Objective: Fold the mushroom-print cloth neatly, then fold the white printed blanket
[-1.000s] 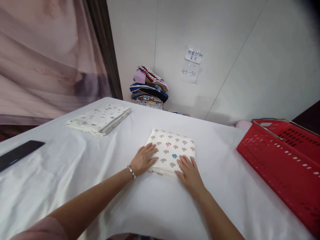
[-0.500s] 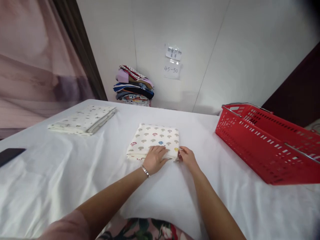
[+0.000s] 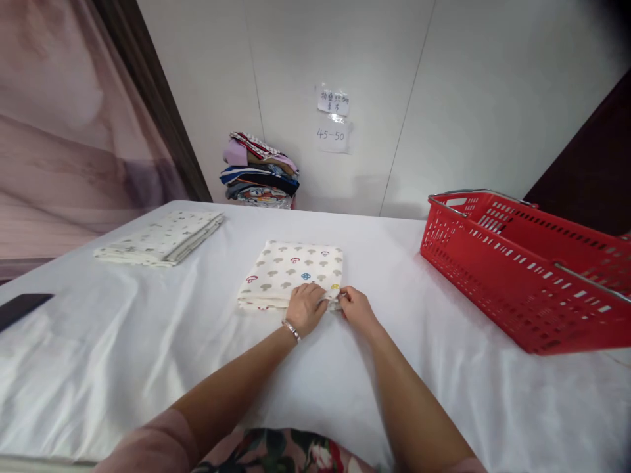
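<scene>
A white folded cloth (image 3: 290, 272) printed with grey, red, blue and yellow mushrooms lies on the white-covered table (image 3: 384, 263) in front of me. My left hand (image 3: 306, 309), with a bracelet at the wrist, is on its front edge, fingers on top and thumb by the edge. My right hand (image 3: 357, 310) pinches the near right corner, where the fabric is slightly lifted and creased between the two hands. The fingertips of the right hand are partly hidden by the cloth.
A second folded cloth (image 3: 162, 238) lies at the far left, and a black phone-like object (image 3: 22, 307) at the left edge. A red perforated basket (image 3: 483, 276) with metal handles stands on the right. Behind the table is a pile of folded fabrics (image 3: 260, 171) by the wall.
The view has shifted slightly. The near right corner of the cloth has been lifted and creased a little, with my two hands now closer together at it.
</scene>
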Demonstrator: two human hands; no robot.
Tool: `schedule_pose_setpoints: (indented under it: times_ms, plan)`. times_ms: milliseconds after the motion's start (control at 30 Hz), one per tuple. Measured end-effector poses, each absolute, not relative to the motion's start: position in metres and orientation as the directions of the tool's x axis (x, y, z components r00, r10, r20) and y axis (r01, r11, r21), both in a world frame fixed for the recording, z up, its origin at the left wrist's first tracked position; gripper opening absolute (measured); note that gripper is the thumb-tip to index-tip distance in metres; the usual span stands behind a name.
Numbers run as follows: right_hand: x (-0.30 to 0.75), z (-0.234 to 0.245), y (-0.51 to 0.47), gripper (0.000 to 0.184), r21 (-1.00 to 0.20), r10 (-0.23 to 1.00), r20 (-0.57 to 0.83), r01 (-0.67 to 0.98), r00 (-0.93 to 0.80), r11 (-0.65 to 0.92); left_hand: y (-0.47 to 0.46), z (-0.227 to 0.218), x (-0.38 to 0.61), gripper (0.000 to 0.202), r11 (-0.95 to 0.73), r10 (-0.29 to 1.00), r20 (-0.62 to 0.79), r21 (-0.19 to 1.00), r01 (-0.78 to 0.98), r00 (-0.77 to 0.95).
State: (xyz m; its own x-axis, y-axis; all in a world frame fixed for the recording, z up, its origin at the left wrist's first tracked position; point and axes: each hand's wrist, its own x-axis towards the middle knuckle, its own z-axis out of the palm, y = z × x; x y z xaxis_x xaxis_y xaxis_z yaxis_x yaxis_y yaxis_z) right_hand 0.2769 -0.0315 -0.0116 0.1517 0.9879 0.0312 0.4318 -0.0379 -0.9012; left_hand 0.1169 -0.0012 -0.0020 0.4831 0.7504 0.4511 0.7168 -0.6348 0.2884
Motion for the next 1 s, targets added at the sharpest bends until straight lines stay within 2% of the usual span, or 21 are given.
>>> schedule_pose_setpoints:
  times_ms: [100, 233, 300, 367, 433, 533, 633, 767, 1000]
  plan:
    - [0.277, -0.01, -0.033, 0.019, -0.891, 0.986, 0.008, 0.449, 0.165, -0.068, -0.004, -0.004, 0.122, 0.014, -0.561, 0.803, 0.444, 0.342, 0.754, 0.397]
    - [0.279, -0.01, -0.034, 0.021, -0.904, 0.988, -0.051, 0.415, 0.145, -0.108, -0.012, -0.005, 0.124, 0.018, -0.634, 0.742, 0.458, 0.242, 0.735, 0.489]
    - [0.279, -0.01, -0.033, 0.021, -0.901, 0.985, -0.03, 0.423, 0.172, -0.101, -0.016, -0.005, 0.123, 0.022, -0.662, 0.715, 0.456, 0.198, 0.723, 0.53]
    - [0.277, -0.009, -0.034, 0.023, -0.878, 0.966, 0.089, 0.478, 0.242, -0.039, -0.02, -0.004, 0.121, 0.023, -0.676, 0.701, 0.455, 0.18, 0.714, 0.549]
    - [0.274, -0.007, -0.037, 0.028, -0.814, 0.929, 0.264, 0.577, 0.261, 0.069, -0.022, -0.004, 0.12, 0.023, -0.685, 0.695, 0.453, 0.178, 0.707, 0.559]
    - [0.267, -0.005, -0.044, 0.032, -0.665, 0.906, 0.414, 0.708, 0.086, 0.237, -0.023, -0.006, 0.117, 0.021, -0.686, 0.7, 0.444, 0.203, 0.699, 0.559]
    - [0.264, -0.006, -0.048, 0.03, -0.567, 0.92, 0.385, 0.767, -0.076, 0.301, -0.022, -0.009, 0.107, 0.027, -0.73, 0.665, 0.451, 0.226, 0.645, 0.595]
    - [0.266, -0.008, -0.049, 0.029, -0.534, 0.948, 0.298, 0.804, -0.11, 0.262, -0.017, -0.009, 0.08, 0.036, -0.781, 0.609, 0.47, 0.215, 0.587, 0.638]
    - [0.269, -0.008, -0.049, 0.031, -0.544, 0.971, 0.225, 0.815, -0.086, 0.198, 0.001, -0.004, -0.009, 0.03, -0.587, 0.776, 0.442, 0.248, 0.771, 0.449]
